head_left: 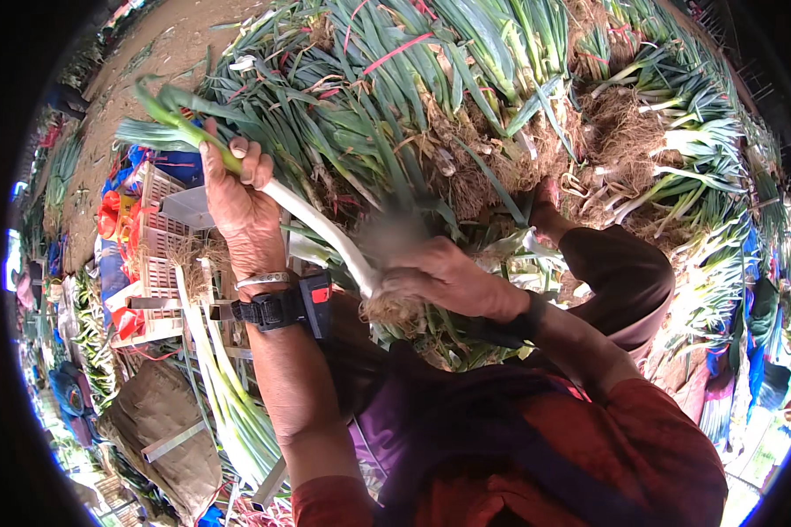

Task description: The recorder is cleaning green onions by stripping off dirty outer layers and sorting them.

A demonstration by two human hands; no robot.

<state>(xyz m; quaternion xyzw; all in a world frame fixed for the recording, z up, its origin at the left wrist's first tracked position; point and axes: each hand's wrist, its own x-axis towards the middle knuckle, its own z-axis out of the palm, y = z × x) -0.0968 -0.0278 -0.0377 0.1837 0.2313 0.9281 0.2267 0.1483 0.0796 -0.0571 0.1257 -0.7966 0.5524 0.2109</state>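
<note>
One long leek slants across the middle, green leaves at upper left and brown roots at lower right. My left hand is closed around it where the green meets the white. At the root end, my right hand has its fingers bent in and pressed against the white stem, just above the roots. The tips of those fingers are partly hidden, and a grey smear lies over the spot above them.
Big heaps of leeks with roots fill the far side. Left of me stands a slatted crate; trimmed-looking white leeks lie near it. Brown sacking lies at lower left. My bent knee is at right.
</note>
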